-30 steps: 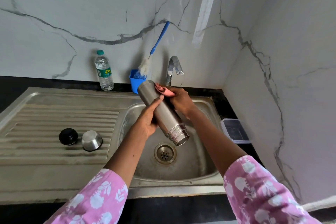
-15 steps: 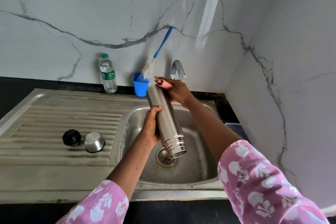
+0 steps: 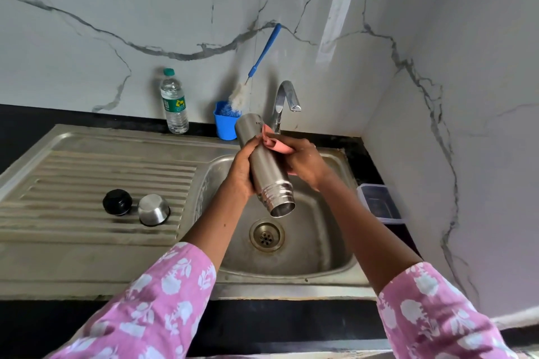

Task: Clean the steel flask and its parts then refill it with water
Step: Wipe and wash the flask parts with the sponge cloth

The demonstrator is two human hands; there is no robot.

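Left hand (image 3: 242, 172) grips the steel flask (image 3: 264, 163) tilted, mouth down toward her; right hand (image 3: 303, 165) presses a pink scrub pad (image 3: 275, 144) against its upper side.

A home kitchen: a stainless steel sink with ribbed drainboard (image 3: 116, 172) fills the frame's middle, a curved chrome tap (image 3: 287, 96) above it, white marble-veined wall tiles (image 3: 116, 23) behind, black table (image 3: 291, 320) below.

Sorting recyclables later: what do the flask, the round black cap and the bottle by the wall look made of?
Flask: brushed stainless steel, going by its grey satin sheen. Black cap: probably plastic, dark with a dull gloss. Bottle: clear thin plastic, see-through, with a green cap.
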